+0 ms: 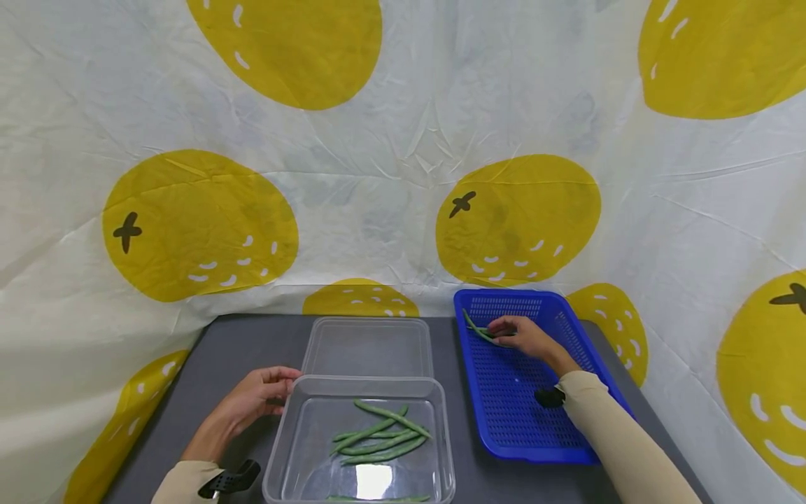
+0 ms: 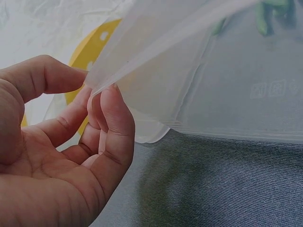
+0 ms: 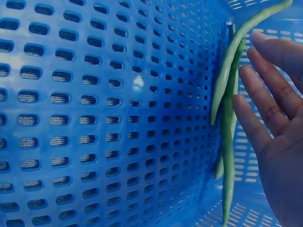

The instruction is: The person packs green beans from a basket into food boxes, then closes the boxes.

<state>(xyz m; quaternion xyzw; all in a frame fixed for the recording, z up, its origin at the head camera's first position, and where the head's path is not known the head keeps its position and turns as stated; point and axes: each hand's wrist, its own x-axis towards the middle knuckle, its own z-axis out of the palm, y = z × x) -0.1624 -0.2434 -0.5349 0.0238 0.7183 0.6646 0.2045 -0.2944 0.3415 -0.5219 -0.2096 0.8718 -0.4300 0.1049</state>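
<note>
Inside the blue perforated basket [image 1: 504,413], my right hand [image 1: 518,336] is over a few green beans [image 3: 227,151] by the far side. In the right wrist view its fingers [image 3: 253,90] reach out almost straight, right beside the beans and not curled round any. My left hand [image 1: 255,399] pinches the rim of a clear plastic container [image 1: 308,427] at its far left corner, thumb on one side and fingers on the other. Several green beans [image 1: 384,458] lie in a loose crossed pile on the container's bottom.
A clear flat lid [image 1: 368,346] lies on the dark grey table [image 1: 252,343] just behind the container. The basket stands to the right of the container, close to the back. A white cloth with yellow fruit prints [image 1: 371,210] hangs behind the table and at both sides.
</note>
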